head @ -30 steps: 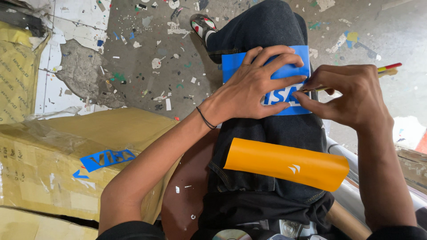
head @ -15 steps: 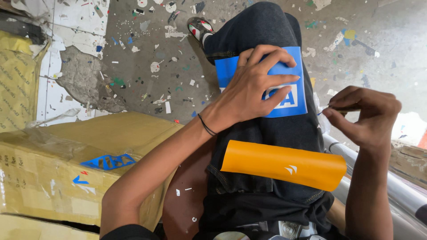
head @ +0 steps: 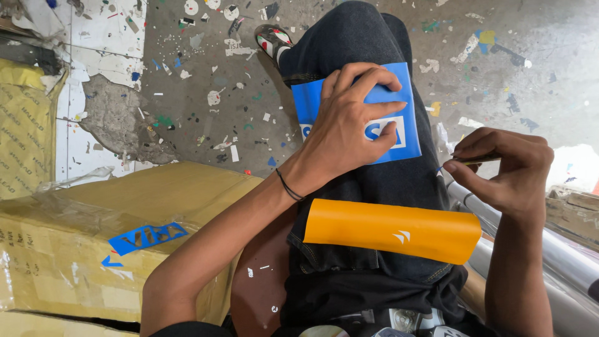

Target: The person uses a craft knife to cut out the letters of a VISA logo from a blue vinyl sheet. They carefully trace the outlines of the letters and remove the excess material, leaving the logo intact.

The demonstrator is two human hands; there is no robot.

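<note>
The blue sheet lies on the person's dark-trousered thigh, and everything else sits around it. The left hand presses flat on the sheet with its fingers spread wide, the fingertips resting on a white block near the sheet's lower edge. To the right of the blue sheet, just off the thigh, the right hand is pinched narrow around a thin, pen-like tool; its tip points back toward the sheet without touching it. Nearer the person than the blue sheet, an orange sheet, slightly curled, lies across the same leg, apart from both hands. A thin black band circles the left wrist. Left of the blue sheet stands a yellowish cardboard box with blue cut-out scraps stuck on its top. Beyond the sheet, the grey floor is littered with small coloured offcuts. A foot in a patterned shoe shows past the knee.
</note>
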